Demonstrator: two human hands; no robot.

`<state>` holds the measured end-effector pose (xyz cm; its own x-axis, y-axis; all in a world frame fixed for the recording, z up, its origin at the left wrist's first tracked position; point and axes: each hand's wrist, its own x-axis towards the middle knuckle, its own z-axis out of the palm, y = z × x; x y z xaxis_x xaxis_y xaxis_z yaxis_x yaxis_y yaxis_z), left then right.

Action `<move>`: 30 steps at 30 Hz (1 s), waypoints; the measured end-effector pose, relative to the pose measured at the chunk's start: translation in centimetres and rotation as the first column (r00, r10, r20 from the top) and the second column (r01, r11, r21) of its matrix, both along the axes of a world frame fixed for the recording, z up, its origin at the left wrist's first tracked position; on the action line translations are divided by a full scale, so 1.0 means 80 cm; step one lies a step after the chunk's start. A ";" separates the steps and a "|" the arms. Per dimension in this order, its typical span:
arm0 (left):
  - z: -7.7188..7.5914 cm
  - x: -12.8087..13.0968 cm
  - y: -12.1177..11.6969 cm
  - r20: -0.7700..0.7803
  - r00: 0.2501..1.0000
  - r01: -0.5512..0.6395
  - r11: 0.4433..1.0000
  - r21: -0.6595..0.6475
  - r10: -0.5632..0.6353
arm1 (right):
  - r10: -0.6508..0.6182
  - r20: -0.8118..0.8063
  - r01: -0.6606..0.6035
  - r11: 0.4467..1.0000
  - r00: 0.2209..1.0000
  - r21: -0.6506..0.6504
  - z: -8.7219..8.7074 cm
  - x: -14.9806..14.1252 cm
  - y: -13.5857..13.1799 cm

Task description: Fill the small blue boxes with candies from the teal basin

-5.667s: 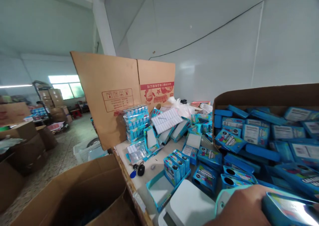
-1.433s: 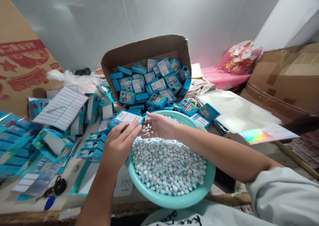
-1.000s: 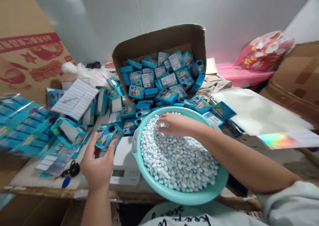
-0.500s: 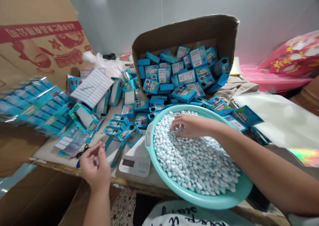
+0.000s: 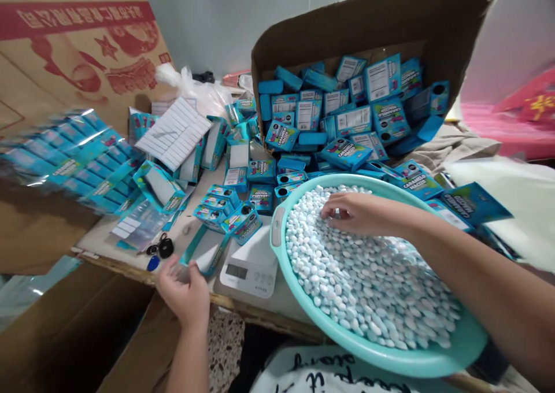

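Note:
My right hand (image 5: 358,214) rests over small white and pale-blue candies (image 5: 368,283) in a turquoise basin (image 5: 277,254). Its fingers curl down with the tips close together among the candies; what they hold, if anything, is hidden. Near the table's front edge is my left hand (image 5: 184,292), palm turned up, fingers loosely bent and apart, with nothing visible in it. Just beyond its fingertips lies an open blue carton (image 5: 208,248). Between that and the basin sits a white kitchen scale (image 5: 247,277); blue candy boxes (image 5: 243,222) stand just behind.
A tipped cardboard box (image 5: 368,17) behind the basin holds many blue boxes. Clear-wrapped blue packs (image 5: 73,159) lie left, near a large printed carton (image 5: 78,52). Black scissors handles (image 5: 165,245) lie by the table edge. Pale sheets (image 5: 520,202) are at right.
The view has shifted, moving most things right in the picture. My left hand's fingers have spread and sit nearer the open carton. My right hand stays among the candies.

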<state>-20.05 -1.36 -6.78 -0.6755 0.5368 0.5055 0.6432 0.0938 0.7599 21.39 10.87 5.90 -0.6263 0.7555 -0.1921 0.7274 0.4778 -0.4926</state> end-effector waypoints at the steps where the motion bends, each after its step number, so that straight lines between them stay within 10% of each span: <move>1: 0.000 -0.001 0.001 -0.014 1.000 -0.005 1.000 -0.004 0.005 | -0.013 0.013 0.013 1.000 1.000 -0.004 0.001 0.000 0.000; 11: 0.006 -0.003 0.006 0.035 0.999 0.030 0.974 -0.226 -0.022 | 0.001 0.028 0.000 0.999 1.000 -0.040 0.007 0.001 -0.005; 30: 0.007 0.005 0.002 0.087 0.996 0.004 0.998 -0.058 0.001 | -0.047 0.177 0.018 0.987 0.983 0.162 0.008 -0.011 -0.012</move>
